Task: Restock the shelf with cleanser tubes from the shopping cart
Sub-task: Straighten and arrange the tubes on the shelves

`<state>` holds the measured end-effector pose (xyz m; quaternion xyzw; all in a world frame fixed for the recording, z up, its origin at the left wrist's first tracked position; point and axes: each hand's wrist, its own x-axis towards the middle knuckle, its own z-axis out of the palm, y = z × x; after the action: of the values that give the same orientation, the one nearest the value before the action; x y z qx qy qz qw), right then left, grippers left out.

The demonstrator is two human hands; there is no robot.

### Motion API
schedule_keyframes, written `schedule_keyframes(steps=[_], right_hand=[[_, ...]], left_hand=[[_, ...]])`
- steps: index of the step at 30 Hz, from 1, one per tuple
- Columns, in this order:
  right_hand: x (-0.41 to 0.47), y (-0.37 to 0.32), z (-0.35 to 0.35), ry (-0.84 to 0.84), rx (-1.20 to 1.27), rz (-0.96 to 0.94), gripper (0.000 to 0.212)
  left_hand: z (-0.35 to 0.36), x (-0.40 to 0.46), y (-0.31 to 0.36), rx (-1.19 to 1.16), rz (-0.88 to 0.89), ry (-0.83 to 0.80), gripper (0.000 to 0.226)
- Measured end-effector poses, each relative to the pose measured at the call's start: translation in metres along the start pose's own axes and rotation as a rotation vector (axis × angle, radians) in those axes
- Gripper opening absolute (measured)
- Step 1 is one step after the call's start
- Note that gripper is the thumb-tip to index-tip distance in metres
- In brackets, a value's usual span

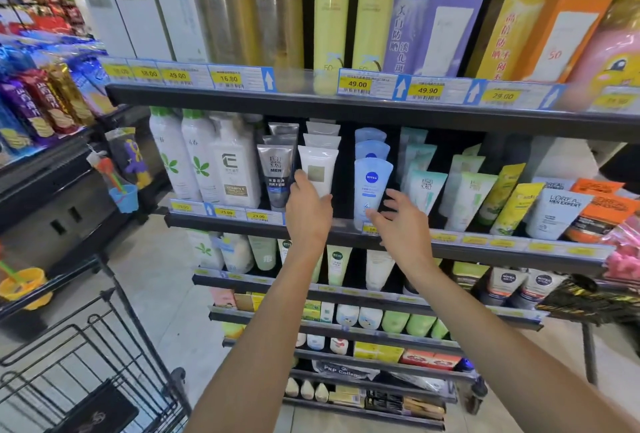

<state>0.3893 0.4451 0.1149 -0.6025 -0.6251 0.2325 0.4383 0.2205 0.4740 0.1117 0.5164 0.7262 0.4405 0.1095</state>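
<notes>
The dark shelf carries upright rows of cleanser tubes, with white bottles at its left end and orange boxes at its right.

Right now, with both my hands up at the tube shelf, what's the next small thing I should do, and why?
Probably let go of the white tube and draw the left hand back toward the shopping cart. That tube already stands upright at the front of its row, beside the grey men's tube, with the left fingers on its lower part. The right hand is open and holds nothing near the Nivea tube.
</notes>
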Motion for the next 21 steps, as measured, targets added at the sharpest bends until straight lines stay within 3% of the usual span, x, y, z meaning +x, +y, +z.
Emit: schedule_keyframes(steps=[5,10,15,21], right_hand=[[0.014,0.004,0.007,-0.006,-0.021,0.06,0.069],[0.022,0.002,0.011,-0.022,0.025,0.078,0.043],[0.026,0.002,0.012,-0.029,0.043,0.099,0.038],[0.024,0.006,0.012,-0.055,0.051,0.112,0.034]], left_hand=[[-0.001,-0.005,-0.008,-0.009,0.038,0.0,0.059],[-0.004,-0.013,-0.009,0.013,0.063,0.002,0.065],[-0.008,-0.014,-0.009,-0.024,0.054,0.0,0.067],[-0.027,-0.015,-0.032,-0.061,0.025,0.169,0.056]])
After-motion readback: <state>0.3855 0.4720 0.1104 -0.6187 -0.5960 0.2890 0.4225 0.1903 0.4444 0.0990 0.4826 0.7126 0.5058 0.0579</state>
